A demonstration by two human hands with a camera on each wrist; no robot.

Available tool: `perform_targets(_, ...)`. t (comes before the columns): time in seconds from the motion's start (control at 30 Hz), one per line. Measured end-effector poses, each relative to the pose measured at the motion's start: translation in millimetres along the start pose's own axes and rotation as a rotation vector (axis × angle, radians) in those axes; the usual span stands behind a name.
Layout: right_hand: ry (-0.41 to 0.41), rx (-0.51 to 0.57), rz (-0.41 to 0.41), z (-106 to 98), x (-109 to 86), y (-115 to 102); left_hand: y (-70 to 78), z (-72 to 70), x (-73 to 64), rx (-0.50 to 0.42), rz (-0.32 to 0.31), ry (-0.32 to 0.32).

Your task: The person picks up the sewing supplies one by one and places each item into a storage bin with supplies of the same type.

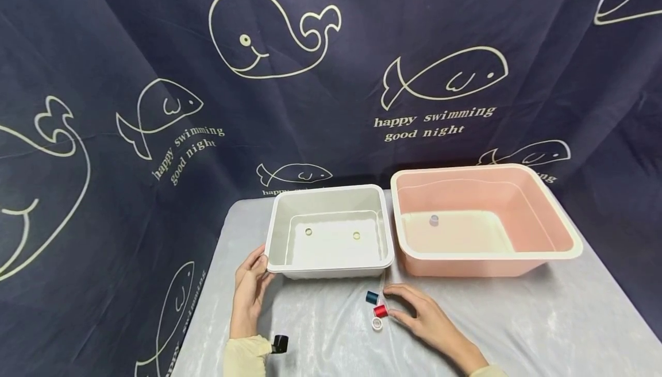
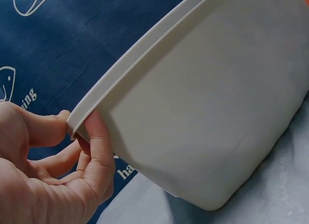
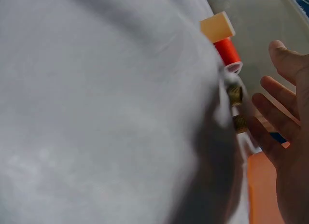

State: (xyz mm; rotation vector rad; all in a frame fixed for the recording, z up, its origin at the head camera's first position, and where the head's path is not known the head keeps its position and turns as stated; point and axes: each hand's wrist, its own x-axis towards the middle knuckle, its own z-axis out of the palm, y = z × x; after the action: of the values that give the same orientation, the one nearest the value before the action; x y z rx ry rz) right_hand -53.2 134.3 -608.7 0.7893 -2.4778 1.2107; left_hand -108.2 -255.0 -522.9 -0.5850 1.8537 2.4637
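My left hand (image 1: pixel 251 285) pinches the front left corner rim of a white plastic bin (image 1: pixel 331 269), thumb on one side and fingers on the other; the left wrist view shows this grip (image 2: pixel 72 171) up close. Over the cloth, in front of the bins, my right hand (image 1: pixel 426 316) has its fingers spread and holds nothing. Its thumb is beside a red thread spool (image 1: pixel 380 311); whether they touch, I cannot tell. A dark blue spool (image 1: pixel 372 297) and a white spool (image 1: pixel 377 324) lie close by. The right wrist view shows the red spool (image 3: pixel 227 52) beside a pale orange spool (image 3: pixel 217 27).
Two small yellowish ring-like pieces (image 1: pixel 356 235) lie inside the white bin. A pink bin (image 1: pixel 476 266) stands to its right, with a pale spool (image 1: pixel 434 220) on its floor. Dark blue printed cloth (image 1: pixel 351 135) hangs behind the grey-covered table (image 1: pixel 315 314).
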Motion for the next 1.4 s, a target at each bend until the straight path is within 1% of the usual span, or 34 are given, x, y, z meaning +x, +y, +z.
perform_targets(0.07, 0.018, -0.010, -0.016, 1, -1.1, 4, 0.4, 0.0, 0.5, 0.004, -0.001, 0.001)
perform_targets(0.13, 0.034, -0.016, -0.013, 2, -2.0, 8, 0.7, 0.0, 0.9, 0.004, -0.004, 0.002)
perform_targets(0.27, 0.075, -0.054, 0.012, 5, -3.3, 17, 1.3, 0.5, 1.3, 0.011, 0.001, -0.006)
perform_targets(0.37, 0.104, -0.062, 0.037, 8, -3.7, 25, 1.9, 1.2, 1.7, 0.004, 0.003, -0.010)
perform_targets(0.53, 0.129, -0.077, 0.078, 12, -5.7, 33, 2.3, 1.7, 1.6, -0.010, 0.001, -0.015)
perform_targets(0.7, 0.149, -0.117, 0.093, 16, -9.0, 37, 1.2, 1.1, 0.6, -0.006, -0.006, -0.013)
perform_targets(1.1, 0.163, -0.153, 0.123, 21, -9.1, 40, 1.5, 0.1, 0.8, -0.001, 0.002, -0.011)
perform_targets(1.27, 0.176, -0.147, 0.113, 23, -9.1, 41, 2.1, 1.1, 0.9, 0.001, -0.003, -0.013)
perform_targets(1.4, 0.179, -0.151, 0.085, 24, -9.0, 42, 1.3, 0.2, 0.2, -0.002, -0.004, -0.009)
